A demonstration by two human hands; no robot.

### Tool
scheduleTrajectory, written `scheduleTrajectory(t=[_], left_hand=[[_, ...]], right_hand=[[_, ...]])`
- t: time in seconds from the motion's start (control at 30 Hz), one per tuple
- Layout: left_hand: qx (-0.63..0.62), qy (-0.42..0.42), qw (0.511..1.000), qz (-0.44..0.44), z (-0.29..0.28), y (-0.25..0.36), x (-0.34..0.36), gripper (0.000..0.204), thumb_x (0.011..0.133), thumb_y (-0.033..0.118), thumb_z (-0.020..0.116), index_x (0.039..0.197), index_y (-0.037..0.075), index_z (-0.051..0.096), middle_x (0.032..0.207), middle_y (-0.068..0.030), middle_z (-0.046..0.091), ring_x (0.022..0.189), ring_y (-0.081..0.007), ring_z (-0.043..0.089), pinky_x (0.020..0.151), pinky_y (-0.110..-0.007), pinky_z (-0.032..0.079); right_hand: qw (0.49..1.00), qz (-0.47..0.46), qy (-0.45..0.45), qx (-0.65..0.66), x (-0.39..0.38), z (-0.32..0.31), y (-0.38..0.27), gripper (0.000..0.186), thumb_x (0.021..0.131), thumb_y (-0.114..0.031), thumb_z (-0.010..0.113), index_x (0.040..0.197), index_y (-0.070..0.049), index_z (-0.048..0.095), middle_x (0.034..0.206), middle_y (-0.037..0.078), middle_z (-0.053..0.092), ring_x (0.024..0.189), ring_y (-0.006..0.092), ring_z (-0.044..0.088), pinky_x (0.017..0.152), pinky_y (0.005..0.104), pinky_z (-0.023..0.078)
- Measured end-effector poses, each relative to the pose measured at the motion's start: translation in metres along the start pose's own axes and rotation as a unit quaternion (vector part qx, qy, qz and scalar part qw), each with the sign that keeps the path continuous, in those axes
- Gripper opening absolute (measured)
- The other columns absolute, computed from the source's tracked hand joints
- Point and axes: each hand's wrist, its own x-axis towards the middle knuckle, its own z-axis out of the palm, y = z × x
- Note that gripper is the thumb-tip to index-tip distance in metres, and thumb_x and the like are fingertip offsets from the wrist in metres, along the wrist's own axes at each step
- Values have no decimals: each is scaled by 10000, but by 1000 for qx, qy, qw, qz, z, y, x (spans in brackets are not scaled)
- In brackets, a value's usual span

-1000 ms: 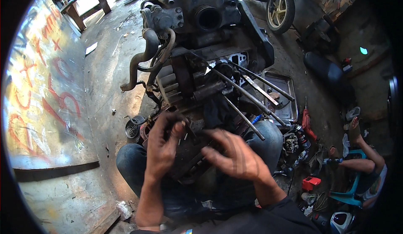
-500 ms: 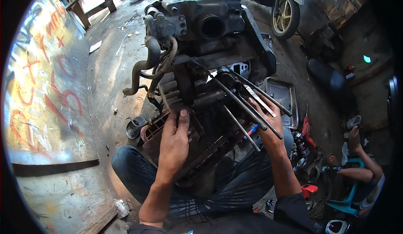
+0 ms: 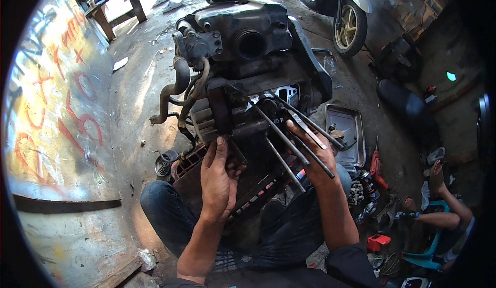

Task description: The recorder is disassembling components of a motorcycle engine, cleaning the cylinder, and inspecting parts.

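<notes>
A dirty motorcycle engine (image 3: 248, 71) stands in front of my crossed legs, its long metal studs (image 3: 281, 133) pointing toward me. My left hand (image 3: 219, 179) is at its lower left, thumb up and fingers curled, with the tips against a dark part by the finned cylinder (image 3: 204, 120). What those fingers grip is hidden. Among the studs is my right hand (image 3: 318, 158), its thumb raised beside a pale flat metal strip (image 3: 307, 127). Studs and strip cover most of its fingers. A reddish slotted crate (image 3: 178, 170) lies under the engine.
A metal tray (image 3: 330, 113) with small parts sits right of the engine, near a red drill (image 3: 377, 169). Another person's legs (image 3: 439, 215) show by a teal stool (image 3: 426, 257) at lower right. A scooter wheel (image 3: 351, 28) stands behind; a painted wall (image 3: 62, 112) is left.
The engine appears slightly lower and farther left in view. My left hand's fingers now curl more closely at the dark part. My right hand has shifted slightly left and down among the studs.
</notes>
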Motion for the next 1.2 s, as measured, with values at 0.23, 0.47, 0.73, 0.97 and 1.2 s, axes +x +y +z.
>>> scheduleTrajectory(t=[0.23, 0.47, 0.73, 0.97, 1.2], left_hand=[[-129, -37, 991, 3, -1, -10, 6, 172, 1003, 317, 651, 1038, 149, 639, 794, 78, 504, 690, -66, 411, 675, -255, 434], [-170, 5, 985, 2, 1, -15, 9, 176, 984, 317, 679, 1041, 153, 654, 808, 83, 499, 676, -65, 389, 659, -241, 418], [-177, -23, 984, -14, 1, -10, 6, 219, 977, 338, 683, 1063, 137, 680, 823, 66, 551, 687, -62, 436, 645, -248, 434], [-166, 14, 986, 3, -3, -16, 4, 269, 974, 347, 683, 1114, 118, 691, 926, 33, 638, 826, -104, 596, 692, -280, 499], [-151, 30, 988, 5, 5, -12, 4, 299, 965, 344, 695, 1165, 122, 693, 836, 69, 585, 763, -47, 565, 658, -244, 492]], right_hand=[[999, 2, -14, -43, 6, 3, -5, 424, 839, -291, 844, 1066, 28, 680, 770, -23, 571, 623, 51, 537, 583, 210, 451], [999, 22, 1, -41, 6, 6, -6, 347, 841, -273, 842, 1007, -5, 699, 748, -51, 573, 613, 37, 519, 563, 199, 423], [996, 21, -20, -79, 13, -1, 2, 333, 839, -320, 834, 989, -39, 735, 759, -51, 606, 625, 36, 531, 546, 219, 394], [998, 24, -7, -60, 13, 6, 0, 234, 856, -263, 817, 875, -96, 654, 728, -86, 535, 592, 7, 460, 521, 189, 353], [999, 2, -30, -43, 14, 5, 2, 269, 860, -269, 818, 920, -47, 677, 700, -53, 553, 593, 41, 487, 543, 217, 367]])
